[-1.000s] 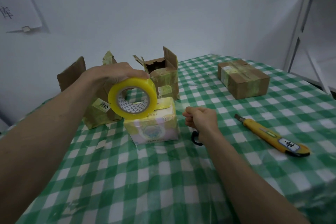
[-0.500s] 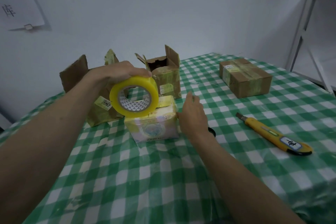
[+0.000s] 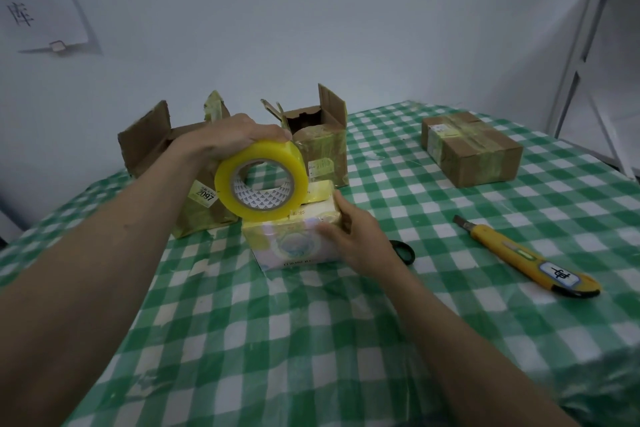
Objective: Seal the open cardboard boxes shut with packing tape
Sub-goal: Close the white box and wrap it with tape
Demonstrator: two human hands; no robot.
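My left hand (image 3: 228,139) grips a yellowish roll of packing tape (image 3: 261,180) from above and holds it upright over a small pale box (image 3: 291,239) wrapped in yellowish tape. My right hand (image 3: 356,236) holds that box at its right end, thumb on the front face and fingers along the side. Behind stand two open cardboard boxes with raised flaps: a large one (image 3: 194,211) at the left, partly hidden by my left arm, and a smaller one (image 3: 322,146) in the middle. A taped shut box (image 3: 471,149) sits at the back right.
A yellow utility knife (image 3: 526,256) lies on the green checked tablecloth (image 3: 311,340) to the right. A small black ring (image 3: 403,250) lies beside my right wrist. A white wall rises behind the table, with a white shelf frame (image 3: 588,28) at the far right.
My right hand has gone from a closed fist beside the small box to holding its right end. My left hand with the tape roll has stayed almost still.
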